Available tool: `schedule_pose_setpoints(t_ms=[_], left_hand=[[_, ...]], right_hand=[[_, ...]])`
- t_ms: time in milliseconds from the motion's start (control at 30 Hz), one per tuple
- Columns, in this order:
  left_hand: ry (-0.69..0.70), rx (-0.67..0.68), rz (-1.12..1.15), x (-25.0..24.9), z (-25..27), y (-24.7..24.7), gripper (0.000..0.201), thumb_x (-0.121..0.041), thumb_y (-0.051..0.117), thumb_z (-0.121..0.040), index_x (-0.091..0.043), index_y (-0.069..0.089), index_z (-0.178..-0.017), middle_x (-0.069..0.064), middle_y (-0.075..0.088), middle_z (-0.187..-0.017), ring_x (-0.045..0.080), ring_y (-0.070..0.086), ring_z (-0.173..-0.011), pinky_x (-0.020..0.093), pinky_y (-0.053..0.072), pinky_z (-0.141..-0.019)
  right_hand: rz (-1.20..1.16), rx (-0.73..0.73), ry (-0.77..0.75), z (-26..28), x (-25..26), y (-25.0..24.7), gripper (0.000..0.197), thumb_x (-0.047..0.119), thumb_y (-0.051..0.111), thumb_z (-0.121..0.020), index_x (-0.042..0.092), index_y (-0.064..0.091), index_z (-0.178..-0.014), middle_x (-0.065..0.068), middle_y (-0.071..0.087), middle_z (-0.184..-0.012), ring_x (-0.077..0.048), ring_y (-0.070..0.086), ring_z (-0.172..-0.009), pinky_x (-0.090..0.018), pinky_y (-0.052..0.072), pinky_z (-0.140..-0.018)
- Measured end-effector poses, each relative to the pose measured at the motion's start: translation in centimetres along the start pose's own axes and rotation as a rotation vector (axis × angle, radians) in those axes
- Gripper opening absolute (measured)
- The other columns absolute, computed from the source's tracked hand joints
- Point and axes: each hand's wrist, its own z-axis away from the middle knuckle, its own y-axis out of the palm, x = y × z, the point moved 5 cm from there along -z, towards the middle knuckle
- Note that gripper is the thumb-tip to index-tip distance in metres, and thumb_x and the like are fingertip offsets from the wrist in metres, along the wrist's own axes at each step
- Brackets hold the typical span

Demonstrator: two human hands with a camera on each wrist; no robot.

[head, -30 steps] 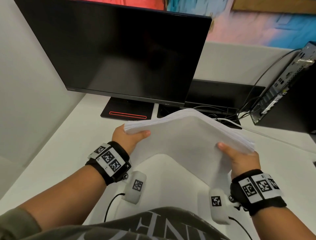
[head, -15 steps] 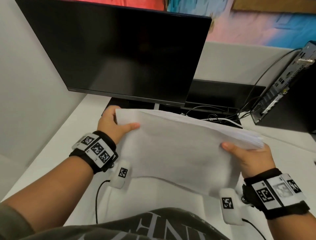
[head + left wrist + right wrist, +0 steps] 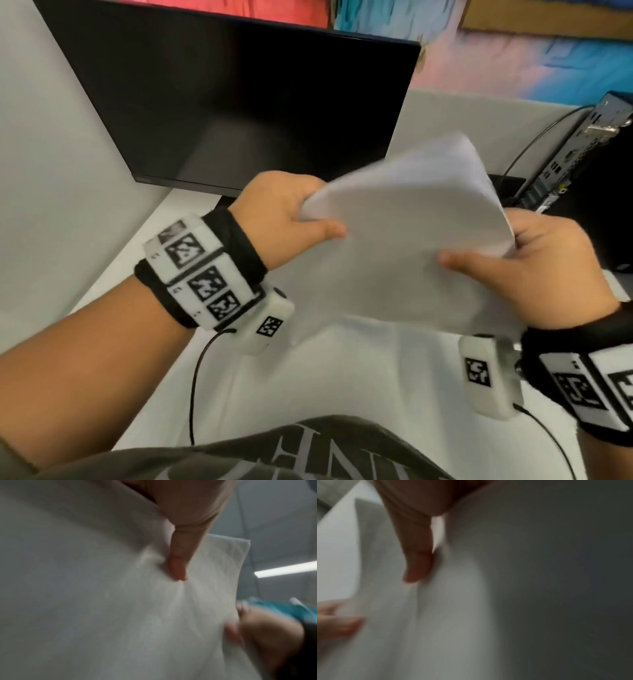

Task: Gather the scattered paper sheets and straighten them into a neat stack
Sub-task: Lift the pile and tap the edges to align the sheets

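A white stack of paper sheets [image 3: 404,240] is held up in the air over the desk, tilted with its far corner raised. My left hand [image 3: 291,212] grips the stack's left edge, thumb on the near face. My right hand [image 3: 534,260] grips the right edge the same way. In the left wrist view the left thumb presses into the paper stack [image 3: 120,601], with my right hand [image 3: 267,635] at the far edge. The right wrist view is blurred: the thumb lies on the paper stack [image 3: 453,615] and my left hand [image 3: 339,620] shows at lower left.
A black monitor [image 3: 239,102] stands close behind the hands. A computer case [image 3: 582,157] with cables stands at the right. Grey partition walls close in the left side and back. The white desk [image 3: 342,377] lies below the stack.
Both hands have lifted the stack from lying nearly flat to tilted up, and have come closer together. The paper is blurred from the motion.
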Motion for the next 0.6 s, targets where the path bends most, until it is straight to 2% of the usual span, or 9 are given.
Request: schedule_pose_setpoints(t_ms=[67, 133, 200, 300, 367, 433, 467, 533, 600], left_hand=[[-0.081, -0.101, 0.179, 1.9, 0.4, -0.9, 0.039, -0.041, 0.072, -0.053, -0.014, 0.070, -0.079, 0.010, 0.073, -0.081, 0.028, 0.069, -0.079, 0.041, 0.056, -0.074], [-0.158, -0.103, 0.276, 3.7, 0.8, -0.9, 0.038, -0.040, 0.075, -0.049, -0.019, 0.071, -0.081, 0.001, 0.074, -0.083, 0.019, 0.071, -0.081, 0.036, 0.058, -0.075], [-0.245, -0.081, 0.391, 5.5, 1.3, -0.2, 0.032, -0.037, 0.078, -0.049, -0.030, 0.071, -0.079, -0.013, 0.074, -0.078, 0.007, 0.070, -0.079, 0.027, 0.059, -0.074], [-0.318, -0.139, 0.512, 6.8, 2.1, 1.1, 0.032, -0.032, 0.081, -0.053, -0.030, 0.070, -0.082, -0.021, 0.074, -0.077, 0.002, 0.070, -0.080, 0.020, 0.056, -0.072], [-0.336, -0.236, 0.563, 6.9, 2.6, 1.9, 0.026, -0.021, 0.082, -0.062, -0.030, 0.068, -0.081, -0.025, 0.072, -0.071, -0.004, 0.069, -0.073, 0.013, 0.053, -0.066], [-0.341, -0.330, 0.602, 6.6, 3.3, 2.6, 0.022, -0.011, 0.076, -0.071, -0.030, 0.066, -0.078, -0.027, 0.070, -0.066, -0.008, 0.066, -0.067, 0.010, 0.052, -0.060], [-0.333, -0.362, 0.605, 6.4, 3.7, 3.0, 0.023, -0.011, 0.075, -0.072, -0.031, 0.065, -0.076, -0.028, 0.069, -0.065, -0.009, 0.066, -0.065, 0.010, 0.052, -0.060], [-0.308, -0.386, 0.580, 6.2, 4.3, 3.4, 0.023, -0.013, 0.075, -0.073, -0.034, 0.064, -0.074, -0.031, 0.068, -0.065, -0.012, 0.064, -0.065, 0.008, 0.051, -0.060], [-0.288, -0.374, 0.567, 5.9, 4.6, 3.5, 0.024, -0.011, 0.072, -0.076, -0.033, 0.062, -0.078, -0.033, 0.067, -0.066, -0.014, 0.063, -0.068, 0.004, 0.048, -0.059]], right_hand=[[0.028, 0.049, 0.140, -0.1, -2.9, -1.2, 0.019, 0.019, 0.085, -0.059, 0.030, 0.070, -0.061, 0.031, 0.067, -0.070, -0.001, 0.064, -0.061, -0.017, 0.052, -0.057], [-0.053, 0.009, 0.227, -0.1, -5.0, -1.7, 0.017, 0.017, 0.087, -0.053, 0.024, 0.072, -0.060, 0.017, 0.071, -0.066, -0.005, 0.062, -0.054, -0.016, 0.052, -0.054], [-0.391, -0.022, 0.251, 0.1, -5.8, -1.0, 0.028, 0.022, 0.086, -0.043, 0.023, 0.077, -0.069, 0.008, 0.075, -0.068, -0.008, 0.069, -0.062, -0.021, 0.056, -0.059], [-0.812, -0.050, 0.225, -0.1, -5.6, 1.6, 0.056, 0.026, 0.088, -0.040, 0.014, 0.073, -0.093, 0.001, 0.077, -0.088, -0.016, 0.073, -0.083, -0.029, 0.058, -0.071], [-0.845, -0.116, 0.199, 0.0, -4.6, 3.0, 0.050, 0.015, 0.082, -0.052, 0.012, 0.066, -0.100, 0.004, 0.077, -0.087, -0.012, 0.072, -0.083, -0.024, 0.056, -0.070], [-0.768, -0.246, 0.155, 0.0, -3.6, 3.5, 0.037, -0.003, 0.073, -0.064, 0.017, 0.063, -0.094, 0.013, 0.075, -0.078, -0.003, 0.070, -0.076, -0.016, 0.054, -0.066], [-0.748, -0.294, 0.141, 0.1, -3.2, 3.7, 0.037, -0.009, 0.070, -0.068, 0.018, 0.062, -0.092, 0.016, 0.074, -0.075, 0.000, 0.069, -0.074, -0.014, 0.053, -0.066], [-0.726, -0.347, 0.129, 0.1, -2.8, 3.9, 0.040, -0.013, 0.068, -0.070, 0.020, 0.062, -0.092, 0.017, 0.074, -0.075, 0.001, 0.069, -0.075, -0.014, 0.052, -0.067], [-0.663, -0.343, 0.141, 0.0, -3.2, 4.2, 0.039, -0.009, 0.069, -0.073, 0.022, 0.062, -0.094, 0.016, 0.074, -0.079, -0.001, 0.069, -0.078, -0.017, 0.053, -0.070]])
